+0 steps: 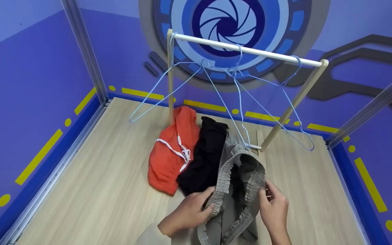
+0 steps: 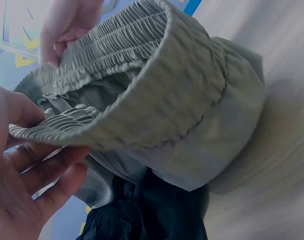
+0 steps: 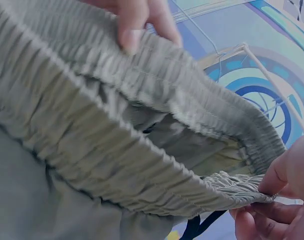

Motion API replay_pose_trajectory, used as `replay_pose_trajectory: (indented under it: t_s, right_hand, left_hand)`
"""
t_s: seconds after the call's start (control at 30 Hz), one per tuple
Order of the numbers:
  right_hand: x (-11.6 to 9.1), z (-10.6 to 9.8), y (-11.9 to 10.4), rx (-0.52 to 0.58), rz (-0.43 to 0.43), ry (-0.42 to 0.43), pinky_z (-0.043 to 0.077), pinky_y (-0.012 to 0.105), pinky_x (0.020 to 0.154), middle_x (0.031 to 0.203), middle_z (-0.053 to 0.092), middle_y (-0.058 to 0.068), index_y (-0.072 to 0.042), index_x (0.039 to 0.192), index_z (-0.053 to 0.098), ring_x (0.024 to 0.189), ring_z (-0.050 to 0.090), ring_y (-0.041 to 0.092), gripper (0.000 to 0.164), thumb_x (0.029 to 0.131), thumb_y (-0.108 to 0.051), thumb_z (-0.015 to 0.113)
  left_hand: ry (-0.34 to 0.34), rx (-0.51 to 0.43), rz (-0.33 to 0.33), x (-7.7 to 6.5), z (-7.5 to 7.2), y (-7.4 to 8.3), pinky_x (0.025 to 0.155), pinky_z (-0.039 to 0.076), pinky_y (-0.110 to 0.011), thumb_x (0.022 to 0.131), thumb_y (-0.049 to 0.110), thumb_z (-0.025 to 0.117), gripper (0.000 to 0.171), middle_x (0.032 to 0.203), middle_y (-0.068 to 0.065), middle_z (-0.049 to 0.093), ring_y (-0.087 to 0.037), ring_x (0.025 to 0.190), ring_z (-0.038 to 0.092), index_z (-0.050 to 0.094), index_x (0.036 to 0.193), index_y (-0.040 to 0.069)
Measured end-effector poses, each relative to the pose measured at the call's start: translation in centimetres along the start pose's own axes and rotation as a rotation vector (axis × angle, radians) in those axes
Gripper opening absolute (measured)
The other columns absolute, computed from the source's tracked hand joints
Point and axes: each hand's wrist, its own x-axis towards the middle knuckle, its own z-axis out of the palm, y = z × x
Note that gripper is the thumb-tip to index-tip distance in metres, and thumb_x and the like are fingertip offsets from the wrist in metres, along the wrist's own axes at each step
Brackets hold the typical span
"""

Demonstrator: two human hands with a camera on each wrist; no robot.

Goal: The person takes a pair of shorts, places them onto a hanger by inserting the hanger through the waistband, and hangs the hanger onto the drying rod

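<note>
Grey-green shorts or trousers (image 1: 221, 194) with a gathered elastic waistband (image 2: 156, 95) are spread between both hands; which kind of garment cannot be told. My left hand (image 1: 191, 211) pinches the waistband at its left side, thumb on the inner face and fingers beneath. On the opposite side my right hand (image 1: 275, 204) pinches the band between thumb and fingers, as the right wrist view also shows. The waist opening gapes between them, and a dark cord (image 3: 204, 225) hangs by the right hand. Beside this garment lie a black garment (image 1: 204, 156) and an orange garment (image 1: 172, 156) with white drawstrings.
Behind the clothes stands a rack with a white rail (image 1: 250, 51) and wooden posts (image 1: 294, 105). Three blue wire hangers (image 1: 148, 97) hang from it. The wood-grain table (image 1: 90, 183) is enclosed by blue walls (image 1: 29, 92) with metal corner posts.
</note>
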Motion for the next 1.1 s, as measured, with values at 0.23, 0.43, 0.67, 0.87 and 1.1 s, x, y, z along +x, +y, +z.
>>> replay_pose_trajectory:
  t_s: [0.23,0.43,0.67,0.87,1.1]
  right_hand:
    - [-0.1,0.0,-1.0,0.037,-0.065,-0.006,0.044,0.014,0.058,0.081,0.066,0.008,-0.002,0.111,0.064,0.066,0.053,0.001,0.028,0.084,-0.001,0.057]
    - [-0.5,0.2,-1.5,0.070,-0.078,-0.035,0.045,0.015,0.060,0.083,0.065,0.007,-0.006,0.111,0.065,0.068,0.054,0.003,0.029,0.084,0.000,0.057]
    - [-0.4,0.6,-1.8,0.155,-0.169,-0.062,0.043,0.017,0.055,0.076,0.063,-0.001,-0.016,0.109,0.067,0.063,0.052,0.006,0.034,0.082,0.003,0.057]
    - [-0.6,0.7,-2.0,0.145,-0.190,-0.074,0.045,0.017,0.057,0.086,0.066,-0.002,-0.014,0.110,0.067,0.066,0.054,0.004,0.034,0.082,0.003,0.058]
    - [-0.9,0.9,-2.2,0.152,-0.250,-0.088,0.047,0.016,0.059,0.093,0.068,-0.002,-0.017,0.109,0.067,0.067,0.058,0.003,0.035,0.081,0.003,0.060]
  left_hand:
    - [0.010,-0.111,-0.102,-0.2,0.2,-0.7,0.075,0.048,-0.023,0.090,0.025,0.052,0.045,0.101,-0.002,0.063,-0.011,0.086,0.062,0.045,0.130,0.007]
    - [0.004,-0.252,-0.126,-0.1,0.2,-1.1,0.067,0.047,-0.018,0.090,0.024,0.054,0.046,0.098,0.003,0.059,-0.001,0.077,0.058,0.042,0.134,0.012]
    - [0.008,-0.291,-0.164,0.5,-0.2,-0.6,0.060,0.045,-0.013,0.090,0.032,0.054,0.051,0.109,0.004,0.055,-0.004,0.078,0.056,0.038,0.137,0.019]
    - [0.064,-0.253,-0.182,1.3,-0.8,-0.3,0.059,0.046,-0.017,0.091,0.040,0.051,0.049,0.107,0.005,0.052,-0.010,0.078,0.055,0.041,0.135,0.020]
    - [0.108,-0.071,-0.158,2.4,-1.7,-0.1,0.064,0.044,-0.020,0.090,0.044,0.050,0.050,0.112,0.003,0.054,-0.010,0.075,0.055,0.041,0.134,0.022]
